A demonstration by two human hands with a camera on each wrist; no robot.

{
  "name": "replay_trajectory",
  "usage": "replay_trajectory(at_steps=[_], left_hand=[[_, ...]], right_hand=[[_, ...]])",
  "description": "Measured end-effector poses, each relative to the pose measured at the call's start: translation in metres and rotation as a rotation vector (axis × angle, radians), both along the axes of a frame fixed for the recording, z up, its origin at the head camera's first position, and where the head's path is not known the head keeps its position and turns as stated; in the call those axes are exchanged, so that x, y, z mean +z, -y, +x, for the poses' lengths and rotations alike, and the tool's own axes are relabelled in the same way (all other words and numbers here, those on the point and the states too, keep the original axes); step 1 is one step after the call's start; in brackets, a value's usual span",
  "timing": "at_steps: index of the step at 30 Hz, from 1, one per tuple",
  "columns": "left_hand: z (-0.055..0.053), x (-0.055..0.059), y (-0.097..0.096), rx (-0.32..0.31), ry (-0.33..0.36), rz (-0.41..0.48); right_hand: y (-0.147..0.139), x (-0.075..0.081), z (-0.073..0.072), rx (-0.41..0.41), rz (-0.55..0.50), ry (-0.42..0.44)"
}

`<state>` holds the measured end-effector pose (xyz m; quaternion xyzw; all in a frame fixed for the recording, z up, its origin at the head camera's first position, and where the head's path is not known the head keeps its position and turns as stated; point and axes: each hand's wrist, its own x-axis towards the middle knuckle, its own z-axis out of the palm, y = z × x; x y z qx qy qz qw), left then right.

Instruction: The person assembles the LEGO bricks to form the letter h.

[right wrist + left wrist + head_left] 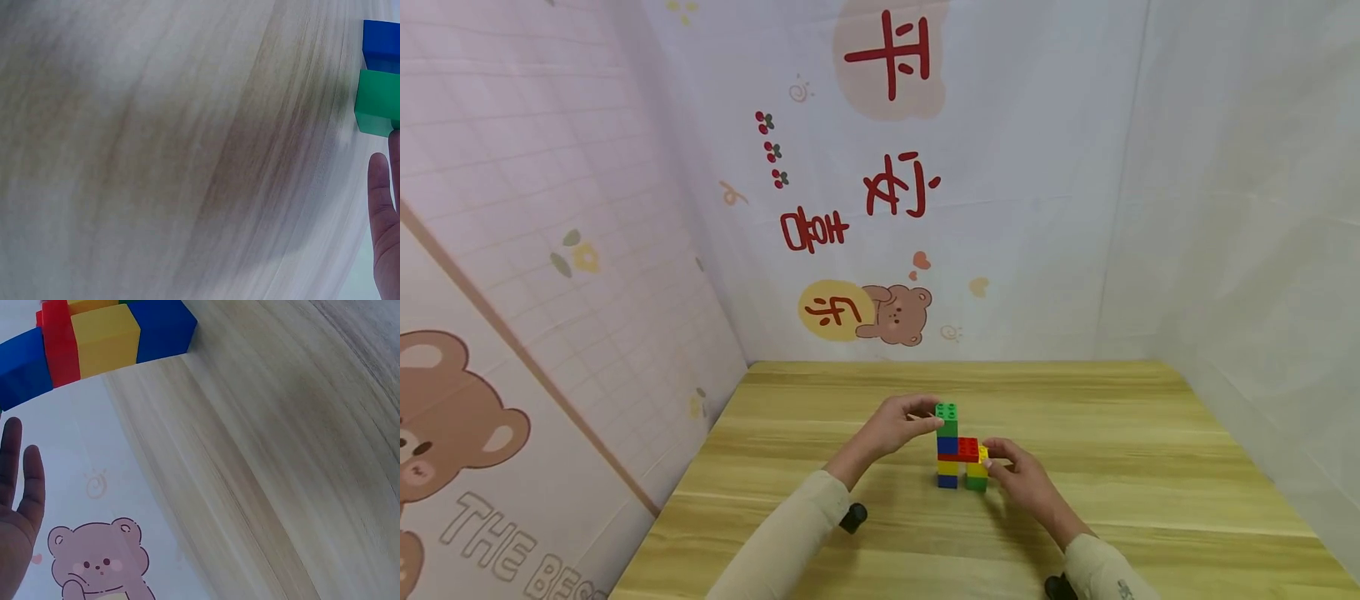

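Observation:
In the head view a small structure of toy building blocks stands on the table. Its left column has a blue block [947,482] at the base, then a yellow block [947,468], a red block [967,448] reaching across to the right, another blue block and a green block [947,423] on top. My left hand [897,427] pinches that top green block between thumb and fingers. On the right column, above a green base block [977,483], my right hand [1021,477] pinches the yellow block [982,455] at its right side. Both wrist views show only part of each hand.
The wood-grain table [820,417] meets a white printed cloth [1037,250] at the back, with more cloth at the left and right. A black device [853,518] sits by the left wrist, and another black device [1060,587] by the right.

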<state>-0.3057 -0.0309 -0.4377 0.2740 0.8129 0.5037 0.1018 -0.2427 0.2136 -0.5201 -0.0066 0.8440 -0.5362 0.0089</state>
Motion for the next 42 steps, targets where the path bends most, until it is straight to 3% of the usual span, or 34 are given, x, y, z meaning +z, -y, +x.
replay_trajectory(at_steps=[5,20,36,37,42], left_hand=[[0.002,0.002,-0.002,0.012,-0.013,-0.03],[0.01,-0.016,-0.002,0.059,-0.021,0.023],[0.012,-0.02,-0.006,0.09,-0.019,0.081],[0.016,-0.016,-0.006,0.09,-0.018,0.085],[0.017,-0.016,-0.005,0.09,-0.025,0.076]], right_hand=[[0.0,0.0,0.0,0.005,0.0,0.001],[0.002,-0.003,0.004,0.002,-0.012,0.011],[0.004,-0.001,0.007,-0.005,-0.003,-0.01],[0.005,0.0,0.007,-0.005,-0.004,-0.012],[0.005,0.001,0.007,0.003,0.003,-0.001]])
